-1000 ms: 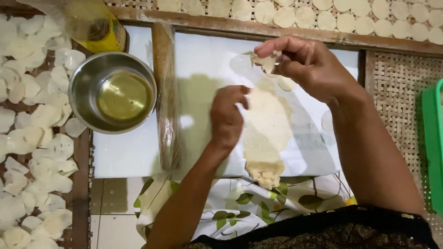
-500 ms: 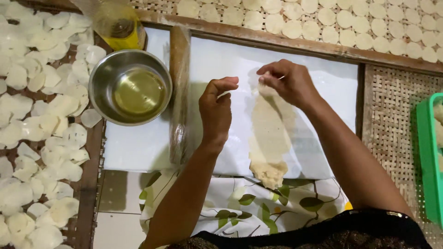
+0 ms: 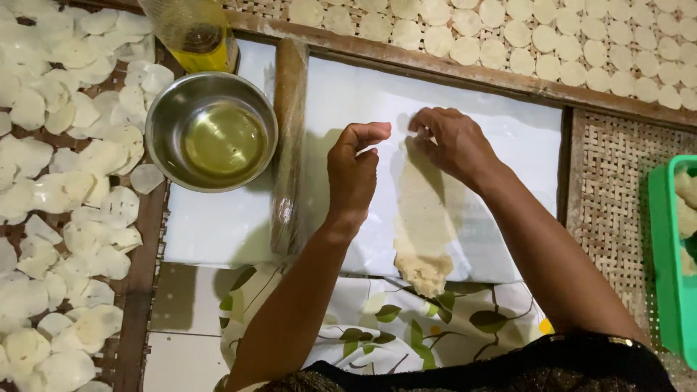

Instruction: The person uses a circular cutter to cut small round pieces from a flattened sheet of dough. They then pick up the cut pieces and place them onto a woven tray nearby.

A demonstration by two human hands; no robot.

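A long flattened strip of pale dough lies on a white board, thicker and crumbly at its near end. My right hand presses its fingertips on the far end of the strip. Just left of the dough hovers my left hand, fingers curled, thumb and forefinger pinched close; whether a bit of dough sits between them I cannot tell. A wooden rolling pin rests on the board to the left of both hands.
A steel bowl of yellowish oil stands at the board's left, a plastic oil bottle behind it. Several thin white dough discs cover woven trays left and at the back. A green basket stands at right.
My right hand came down from above the board onto the dough's far end. The left hand lifted off the dough and shifted left. The camera view drifted.
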